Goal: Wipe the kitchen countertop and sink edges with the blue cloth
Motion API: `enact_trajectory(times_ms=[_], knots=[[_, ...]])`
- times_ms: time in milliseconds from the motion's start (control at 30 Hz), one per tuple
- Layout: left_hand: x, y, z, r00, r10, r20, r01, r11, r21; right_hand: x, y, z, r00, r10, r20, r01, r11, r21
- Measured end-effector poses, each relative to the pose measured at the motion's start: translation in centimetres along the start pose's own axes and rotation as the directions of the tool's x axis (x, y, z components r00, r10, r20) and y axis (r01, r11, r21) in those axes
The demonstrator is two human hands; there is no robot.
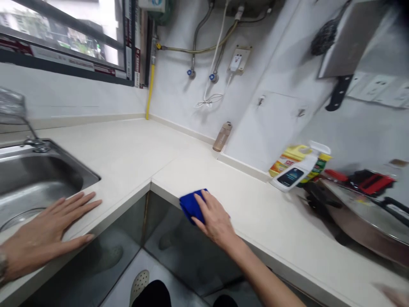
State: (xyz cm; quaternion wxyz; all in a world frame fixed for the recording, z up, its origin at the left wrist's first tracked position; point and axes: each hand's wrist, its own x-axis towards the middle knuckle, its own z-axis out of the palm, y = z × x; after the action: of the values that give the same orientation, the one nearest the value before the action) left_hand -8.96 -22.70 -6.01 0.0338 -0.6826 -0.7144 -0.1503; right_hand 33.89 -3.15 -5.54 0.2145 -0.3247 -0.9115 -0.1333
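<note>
Blue cloth: we see the folded blue cloth (191, 206) at the front edge of the white counter (124, 147), to the right of the inner corner; part of it hangs over the edge.
Right hand: the right hand (215, 219) has hold of this cloth; its fingers lie over the cloth, slightly bent and close together, and the thumb is at the lower side, apart from them.
Left hand: the left hand (47, 236) lies palm down on the counter strip in front of the sink; its fingers are stretched and a little spread, the thumb points well away, and we see nothing held in it.
Sink side: the steel sink (41, 172) is set in the counter at the left, with a metal tap (40, 146) at its back rim.
Back corner: a yellow pipe (150, 91) comes down to the counter near the window (73, 38); more to the right, a brownish bottle (223, 136) stands against the wall.
Right side: a white spray bottle (290, 175) stands in front of a yellow container (287, 157); just beside them we find a wide pan (361, 226) with a glass lid.
Wall above: a cleaver (351, 38) hangs with its black handle downward.
Floor: below the counter we see one pale shoe with holes (139, 283).
</note>
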Motion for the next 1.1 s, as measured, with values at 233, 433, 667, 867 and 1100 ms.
enact_trajectory(times_ms=[233,433,667,867,1100], knots=[[-0.2,1.4,0.1,1.000,-0.011,-0.005,0.011,0.998,0.055,-2.0,4.3,-0.6,0.990,-0.050,0.129,0.041,0.997,0.069],[-0.4,2.0,0.0,1.000,-0.007,0.023,0.007,1.000,-0.007,4.2,2.2,2.1,0.978,-0.015,0.208,-0.001,0.997,0.074],[-0.5,3.9,-2.5,0.981,-0.092,0.170,0.094,0.996,-0.006,14.8,-5.3,6.1,0.963,-0.005,0.270,-0.037,0.988,0.152],[0.6,6.6,-3.8,0.954,-0.231,0.190,0.252,0.963,-0.097,21.1,-9.1,7.6,0.978,0.017,0.208,-0.133,0.821,0.555],[9.0,12.1,-1.7,0.988,-0.155,-0.015,0.151,0.974,-0.167,14.9,-1.1,5.8,0.997,0.071,0.008,-0.058,0.747,0.663]])
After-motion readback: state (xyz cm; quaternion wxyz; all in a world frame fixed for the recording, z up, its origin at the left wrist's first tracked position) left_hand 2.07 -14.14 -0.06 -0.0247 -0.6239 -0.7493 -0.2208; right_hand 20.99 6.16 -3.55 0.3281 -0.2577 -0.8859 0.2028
